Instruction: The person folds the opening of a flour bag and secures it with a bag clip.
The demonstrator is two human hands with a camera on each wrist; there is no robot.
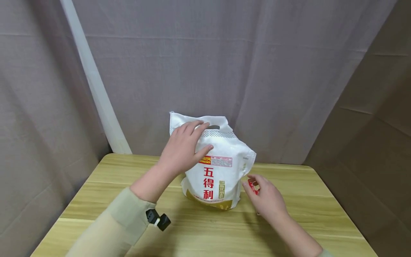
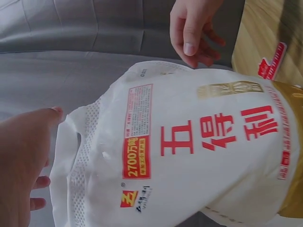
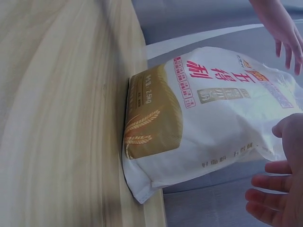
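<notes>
Flour bag (image 1: 218,167) stands upright on a wooden table (image 1: 289,221).
Left hand (image 1: 184,148) rests loosely on its top; right hand (image 1: 266,200) pinches a small red packet (image 1: 253,186) beside it.

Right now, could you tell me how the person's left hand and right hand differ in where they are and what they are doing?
The left hand is raised against the upper part of the white flour bag near its handle cutout, fingers fairly straight; the right hand sits low beside the bag's base. The left holds nothing, while the right seems to have a small red and white item at its fingertips. Both are over the wooden table.
</notes>
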